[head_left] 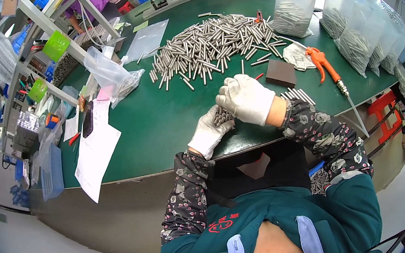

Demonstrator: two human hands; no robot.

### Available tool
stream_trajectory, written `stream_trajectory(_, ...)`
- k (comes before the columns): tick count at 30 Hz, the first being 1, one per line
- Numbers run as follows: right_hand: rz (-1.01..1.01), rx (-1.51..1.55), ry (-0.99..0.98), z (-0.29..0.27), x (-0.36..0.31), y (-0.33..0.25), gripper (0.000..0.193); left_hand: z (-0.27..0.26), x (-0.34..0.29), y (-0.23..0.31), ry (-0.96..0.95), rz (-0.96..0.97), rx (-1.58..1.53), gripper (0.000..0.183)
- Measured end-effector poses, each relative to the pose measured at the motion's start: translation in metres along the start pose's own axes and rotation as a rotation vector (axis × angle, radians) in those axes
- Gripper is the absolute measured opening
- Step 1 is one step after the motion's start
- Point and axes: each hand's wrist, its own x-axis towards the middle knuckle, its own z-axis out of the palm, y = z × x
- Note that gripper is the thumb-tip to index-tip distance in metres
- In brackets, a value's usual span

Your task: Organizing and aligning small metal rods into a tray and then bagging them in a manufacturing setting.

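Both my hands wear white gloves and meet near the front edge of the green table [156, 127]. A bundle of short metal pins [222, 117] is gripped in my left hand [207, 132], their ends showing between thumb and fingers. My right hand [247, 100] is closed, its curled fingers against the far side of that bundle; what they pinch is hidden. Beyond my hands spreads a large heap of loose metal pins [215, 45]. Right of my right hand lie a dark brown block [280, 73] and several pins side by side [298, 96].
An orange air blow gun [324, 63] and a crumpled white cloth [297, 56] lie at right. Pin-filled plastic bags [291, 10] stand behind them. Papers [98, 148], a dark phone [88, 119] and another bag [109, 75] are at left. Another person [94, 5] works at the far left.
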Motion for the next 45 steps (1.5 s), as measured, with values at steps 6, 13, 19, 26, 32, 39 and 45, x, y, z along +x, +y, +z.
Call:
stream_trajectory(6, 0.142, 0.186, 0.11, 0.011, -0.006, -0.005, 0.01, -0.003, 0.002, -0.005, -0.014, 0.038, 0.001, 0.044)
stream_trajectory(13, 0.362, 0.732, 0.173, 0.026, -0.009, 0.008, 0.008, -0.004, 0.001, -0.008, -0.009, 0.031, -0.076, 0.044)
stream_trajectory(19, 0.507, 1.154, 0.051, 0.028, -0.012, 0.012, 0.018, -0.009, 0.004, -0.012, -0.039, 0.04, -0.035, 0.041)
stream_trajectory(26, 0.527, 1.263, -0.072, 0.022, -0.007, 0.007, 0.018, -0.011, 0.002, -0.01, -0.062, 0.025, -0.081, 0.038)
stream_trajectory(32, 0.574, 1.224, 0.029, 0.026, -0.005, -0.002, 0.019, -0.012, 0.003, -0.011, -0.068, -0.002, -0.056, 0.04)
stream_trajectory(39, 0.48, 0.963, 0.13, 0.026, -0.005, -0.006, 0.019, -0.012, 0.001, -0.008, -0.069, -0.004, -0.1, 0.043)
stream_trajectory(45, 0.569, 1.046, 0.041, 0.02, -0.003, -0.006, 0.025, -0.01, 0.002, -0.007, -0.057, -0.023, -0.05, 0.039)
